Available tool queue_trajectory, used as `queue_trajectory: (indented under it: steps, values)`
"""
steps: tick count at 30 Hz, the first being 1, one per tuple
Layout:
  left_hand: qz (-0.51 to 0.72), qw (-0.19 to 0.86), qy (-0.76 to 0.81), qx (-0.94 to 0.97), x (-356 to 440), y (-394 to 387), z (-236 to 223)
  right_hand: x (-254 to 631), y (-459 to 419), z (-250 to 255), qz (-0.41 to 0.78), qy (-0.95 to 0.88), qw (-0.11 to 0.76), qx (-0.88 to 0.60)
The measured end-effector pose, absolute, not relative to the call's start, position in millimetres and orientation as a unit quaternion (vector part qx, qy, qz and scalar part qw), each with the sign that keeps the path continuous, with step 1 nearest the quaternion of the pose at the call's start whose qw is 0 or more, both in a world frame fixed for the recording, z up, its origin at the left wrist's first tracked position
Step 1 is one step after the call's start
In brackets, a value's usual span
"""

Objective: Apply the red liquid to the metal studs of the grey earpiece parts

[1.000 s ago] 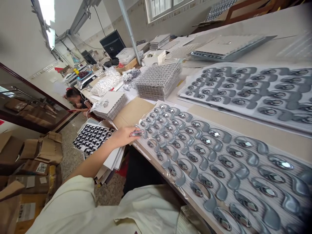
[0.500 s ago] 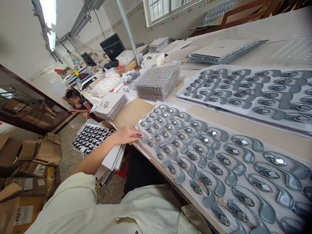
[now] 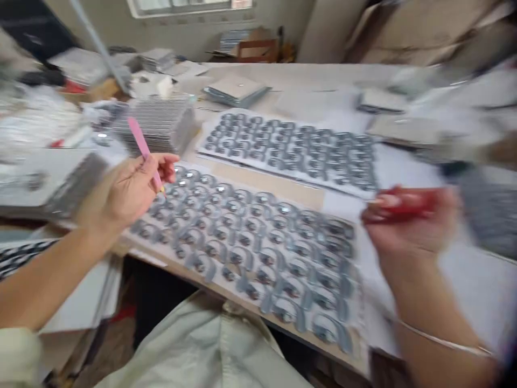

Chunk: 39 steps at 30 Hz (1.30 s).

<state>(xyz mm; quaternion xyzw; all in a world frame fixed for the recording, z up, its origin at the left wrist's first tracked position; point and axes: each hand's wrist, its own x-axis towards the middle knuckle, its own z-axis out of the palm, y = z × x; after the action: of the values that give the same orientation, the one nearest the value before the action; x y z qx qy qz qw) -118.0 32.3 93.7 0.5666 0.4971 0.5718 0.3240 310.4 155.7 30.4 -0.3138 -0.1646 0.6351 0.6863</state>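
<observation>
My left hand point(image 3: 135, 186) is closed round a slim flat pink tool point(image 3: 139, 139), which slants up and back, its narrow yellowish end pointing down. It hangs above the left end of the near sheet of curved grey pieces point(image 3: 258, 226), each with a shiny round metal part. On the right, my right hand point(image 3: 412, 226) is raised past that sheet's right end, its fingers closed round a long red object point(image 3: 416, 202). Motion blur hides what kind of thing that is.
Behind the near sheet lies a second sheet of similar pieces point(image 3: 291, 145). A tall stack of clear trays point(image 3: 161, 126) stands at back left. A grey-edged stack of white boards point(image 3: 32, 178) sits at left. At far right, a dark grey sheet point(image 3: 493, 210) lies on the table.
The view has swung right. My left hand has lifted off the sheet's left corner, and the pink tool now shows fully. My right hand has come into view holding the red object.
</observation>
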Motion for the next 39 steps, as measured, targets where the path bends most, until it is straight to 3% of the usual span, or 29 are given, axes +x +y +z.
queue_trajectory:
  steps: [4,7,10,13,21,26,39]
  values:
    - [0.481,0.339,0.44,0.678,-48.3,71.7,90.6,327.5,153.8,33.3,0.605,-0.383,0.603,-0.352]
    - [0.418,0.423,0.387,0.705,-2.4,84.1,82.9,318.3,153.3,32.1,0.589,-0.411,0.59,-0.367]
    - [0.414,0.426,0.354,0.723,20.9,91.1,67.3,305.0,148.9,36.3,0.585,-0.403,0.596,-0.374]
    - [0.406,0.338,0.291,0.798,22.8,93.8,46.2,290.5,141.6,42.0,0.541,-0.453,0.612,-0.357]
    - [0.304,-0.043,0.148,0.94,18.4,87.5,22.1,256.7,105.9,37.1,0.389,-0.573,0.589,-0.416]
    - [0.295,-0.08,0.147,0.941,24.9,81.4,17.4,254.2,93.8,30.9,0.249,-0.636,0.596,-0.422]
    - [0.266,-0.112,0.16,0.944,31.0,75.4,16.1,249.0,92.7,18.7,0.162,-0.719,0.55,-0.393]
